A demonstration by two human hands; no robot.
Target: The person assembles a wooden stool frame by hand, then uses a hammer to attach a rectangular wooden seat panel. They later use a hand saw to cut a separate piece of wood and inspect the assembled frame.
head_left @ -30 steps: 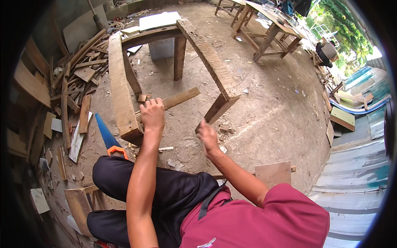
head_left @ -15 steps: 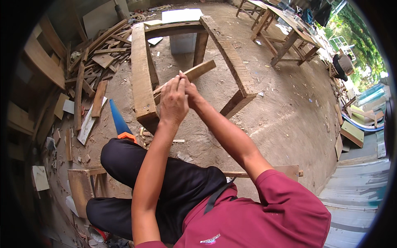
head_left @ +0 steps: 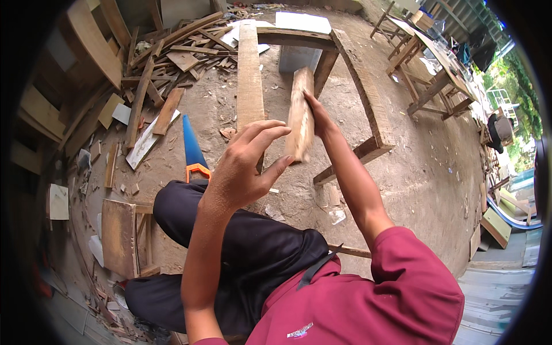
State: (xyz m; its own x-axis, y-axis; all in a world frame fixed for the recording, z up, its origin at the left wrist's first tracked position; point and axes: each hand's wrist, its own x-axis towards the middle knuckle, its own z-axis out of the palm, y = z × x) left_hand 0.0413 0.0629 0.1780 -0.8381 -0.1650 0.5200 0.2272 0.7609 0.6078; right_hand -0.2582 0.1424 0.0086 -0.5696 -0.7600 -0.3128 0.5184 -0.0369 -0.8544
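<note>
A short wooden board (head_left: 299, 118) is raised over the opening of a rough wooden frame with legs (head_left: 249, 77), its long side pointing away from me. My right hand (head_left: 319, 116) grips it along the right edge; most of those fingers are hidden behind the wood. To the left of the board's near end, my left hand (head_left: 244, 161) is open, thumb and fingers spread apart, with nothing in it. A hand saw with a blue blade (head_left: 192, 142) and orange handle lies left of the frame, beside my knee.
Scrap wood (head_left: 184, 57) is heaped at the far left. A white panel (head_left: 303, 22) stands behind the frame, near a grey block (head_left: 299, 59). A long wooden table (head_left: 434, 54) is at the far right. Beside my legs sits a low wooden stool (head_left: 119, 237).
The board has been lifted and turned from slanting sideways to pointing away from me. My left hand has come off it and opened nearer to me. The view has shifted left.
</note>
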